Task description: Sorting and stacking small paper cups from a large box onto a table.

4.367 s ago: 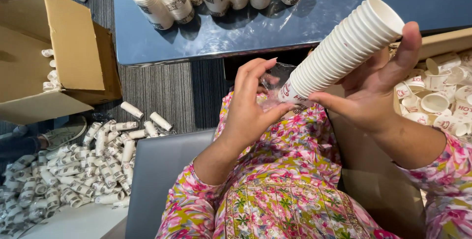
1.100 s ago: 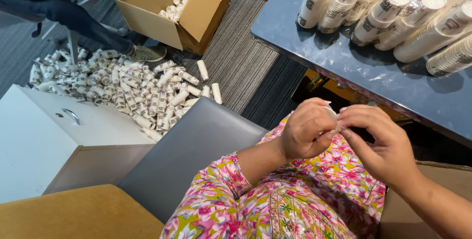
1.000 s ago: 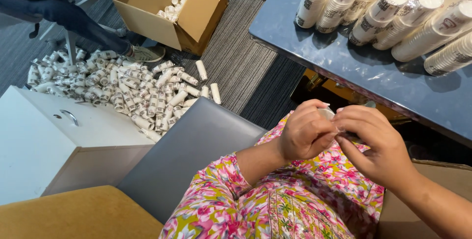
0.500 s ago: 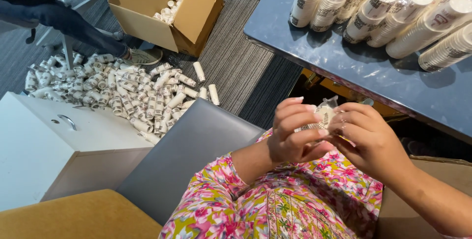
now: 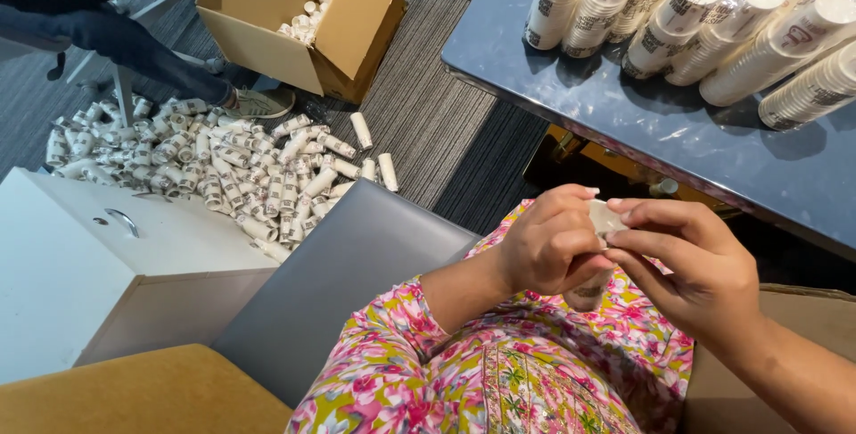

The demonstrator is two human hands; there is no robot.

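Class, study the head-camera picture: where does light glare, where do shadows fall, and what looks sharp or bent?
Head view: soft glare streaks the glossy dark blue tabletop; the sleeved stacks of white paper cups cast short shadows on it; both hands, left hand and right hand, look sharp; the white cabinet edges slant from wide-angle distortion.

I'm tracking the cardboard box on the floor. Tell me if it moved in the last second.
Cannot tell. The cardboard box keeps its place beside the pile of small cups; its slight drift in the picture matches the head camera's shift.
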